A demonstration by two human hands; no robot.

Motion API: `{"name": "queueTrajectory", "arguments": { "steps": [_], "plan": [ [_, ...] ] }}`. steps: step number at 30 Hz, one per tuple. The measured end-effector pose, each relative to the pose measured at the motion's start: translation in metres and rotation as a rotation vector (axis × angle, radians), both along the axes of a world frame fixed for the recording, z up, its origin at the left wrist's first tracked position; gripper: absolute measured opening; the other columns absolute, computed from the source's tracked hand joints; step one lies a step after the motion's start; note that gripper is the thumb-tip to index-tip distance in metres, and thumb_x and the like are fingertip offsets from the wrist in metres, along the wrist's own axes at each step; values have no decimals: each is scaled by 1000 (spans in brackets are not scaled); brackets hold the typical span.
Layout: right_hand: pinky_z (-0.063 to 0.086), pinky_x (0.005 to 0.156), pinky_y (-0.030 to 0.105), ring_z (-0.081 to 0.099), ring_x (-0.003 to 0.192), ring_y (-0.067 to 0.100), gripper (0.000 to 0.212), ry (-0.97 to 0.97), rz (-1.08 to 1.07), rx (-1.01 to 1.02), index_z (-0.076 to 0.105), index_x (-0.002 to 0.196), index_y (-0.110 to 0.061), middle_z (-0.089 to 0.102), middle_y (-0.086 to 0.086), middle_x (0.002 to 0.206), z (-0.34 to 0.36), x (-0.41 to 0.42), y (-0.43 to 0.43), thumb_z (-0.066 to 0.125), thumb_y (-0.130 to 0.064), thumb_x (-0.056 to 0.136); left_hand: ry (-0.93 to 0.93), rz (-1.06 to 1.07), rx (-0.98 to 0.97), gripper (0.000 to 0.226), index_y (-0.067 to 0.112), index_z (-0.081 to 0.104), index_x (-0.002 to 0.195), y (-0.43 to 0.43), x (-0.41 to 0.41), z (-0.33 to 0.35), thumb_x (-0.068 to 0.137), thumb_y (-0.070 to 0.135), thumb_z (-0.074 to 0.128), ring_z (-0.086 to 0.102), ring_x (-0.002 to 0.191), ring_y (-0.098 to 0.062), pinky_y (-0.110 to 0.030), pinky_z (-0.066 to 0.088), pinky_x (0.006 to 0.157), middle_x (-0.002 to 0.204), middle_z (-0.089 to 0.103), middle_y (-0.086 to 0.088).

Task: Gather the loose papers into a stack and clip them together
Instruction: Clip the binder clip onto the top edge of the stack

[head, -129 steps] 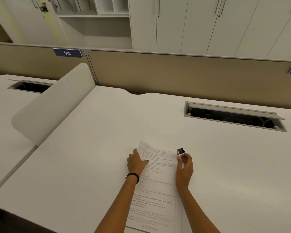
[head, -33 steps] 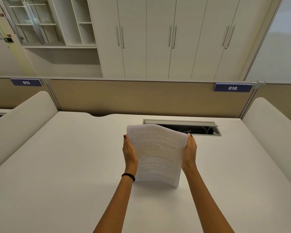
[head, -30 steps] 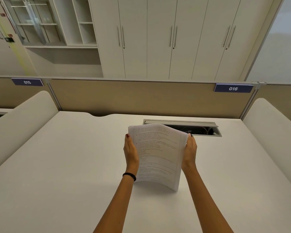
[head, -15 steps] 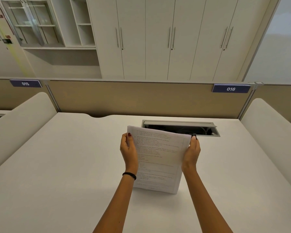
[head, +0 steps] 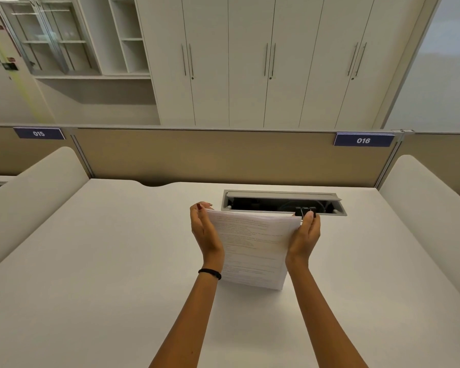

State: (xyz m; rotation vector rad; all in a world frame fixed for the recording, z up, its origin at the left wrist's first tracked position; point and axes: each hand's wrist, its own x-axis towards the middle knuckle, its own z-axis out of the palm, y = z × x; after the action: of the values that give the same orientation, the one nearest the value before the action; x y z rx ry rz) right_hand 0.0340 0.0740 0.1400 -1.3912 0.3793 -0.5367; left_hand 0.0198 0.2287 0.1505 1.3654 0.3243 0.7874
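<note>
A stack of printed white papers [head: 250, 248] stands nearly upright, its bottom edge resting on the white desk [head: 117, 261]. My left hand [head: 203, 232] grips the stack's left edge near the top, thumb in front and fingers behind. My right hand [head: 304, 235] holds the right edge. At the top right corner it also pinches a small black binder clip [head: 305, 210]. The clip pokes up above my thumb; whether its jaws are around the sheets is hidden.
An open grey cable tray [head: 282, 204] is sunk into the desk just behind the papers. Curved white side dividers [head: 29, 192] [head: 430, 197] flank the desk. A tan partition [head: 223, 158] closes the back, with white cabinets beyond.
The bowed stack has straightened and dropped onto its bottom edge on the desk. Both hands slid up to the top corners, and the clip now shows above my right thumb.
</note>
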Motion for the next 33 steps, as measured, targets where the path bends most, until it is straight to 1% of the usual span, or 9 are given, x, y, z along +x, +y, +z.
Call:
{"name": "queueTrajectory", "arguments": {
  "steps": [5, 7, 10, 14, 18, 20, 25, 29, 33],
  "plan": [
    [43, 66, 14, 54, 81, 7, 32, -12, -2, 7, 43, 122, -15, 53, -6, 96, -3, -1, 1, 28, -30, 99, 64, 5, 11, 17, 29, 44, 76, -1, 3, 8, 90, 34, 36, 51, 68, -13, -18, 41, 55, 73, 50, 3],
    [43, 64, 15, 55, 80, 9, 26, -12, -1, 1, 44, 115, -19, 53, -10, 88, -4, 0, 1, 28, -31, 99, 51, -7, 17, 16, 29, 44, 76, -1, 3, 7, 85, 34, 32, 51, 67, -12, -20, 40, 56, 74, 50, 3],
    [43, 64, 15, 55, 79, 9, 30, -9, -3, -4, 45, 117, -15, 54, -7, 91, -6, 2, 1, 28, -32, 99, 45, -11, 32, 19, 26, 46, 81, 0, 4, 2, 86, 35, 30, 52, 70, -11, -21, 41, 58, 77, 52, 3],
    [44, 64, 17, 55, 77, 11, 24, -16, -7, 2, 46, 107, -16, 54, -6, 84, -7, 3, 2, 28, -31, 99, 65, -19, 62, 22, 34, 46, 83, 1, 5, -3, 93, 39, 28, 55, 77, -16, -26, 44, 63, 83, 54, 2],
    [44, 60, 11, 54, 72, 9, 17, -23, -11, -1, 43, 100, -21, 51, -10, 79, -4, 1, 2, 28, -29, 99, 75, -82, 26, 34, 20, 49, 102, 1, 1, -15, 100, 35, 19, 57, 80, -15, -22, 49, 63, 89, 56, 1],
    [44, 59, 10, 54, 71, 9, 17, -30, -14, -7, 42, 99, -21, 50, -10, 77, -4, 0, 2, 28, -29, 99, 101, -92, -18, 35, 20, 51, 107, 1, -1, -21, 100, 35, 20, 57, 84, -15, -24, 50, 67, 92, 57, 2],
    [43, 63, 17, 53, 70, 11, 22, -33, -26, -8, 44, 95, -16, 49, -5, 75, -7, 4, 2, 28, -30, 99, 124, -97, -10, 29, 33, 52, 90, 3, -4, -20, 100, 28, 26, 57, 77, -11, -21, 49, 62, 84, 58, 6],
    [43, 62, 17, 53, 71, 11, 23, -31, -34, -12, 45, 95, -15, 50, -4, 75, -9, 6, 2, 28, -30, 99, 117, -87, 33, 24, 20, 55, 96, 7, -3, -21, 99, 25, 32, 58, 73, -10, -8, 47, 54, 82, 59, 7],
    [44, 63, 17, 53, 71, 11, 22, -29, -32, -18, 45, 95, -18, 50, -5, 75, -11, 6, 1, 28, -31, 99, 112, -52, 96, 17, 18, 55, 96, 9, -1, -22, 97, 25, 39, 60, 73, -10, -9, 48, 54, 83, 60, 9]
  ]
}}
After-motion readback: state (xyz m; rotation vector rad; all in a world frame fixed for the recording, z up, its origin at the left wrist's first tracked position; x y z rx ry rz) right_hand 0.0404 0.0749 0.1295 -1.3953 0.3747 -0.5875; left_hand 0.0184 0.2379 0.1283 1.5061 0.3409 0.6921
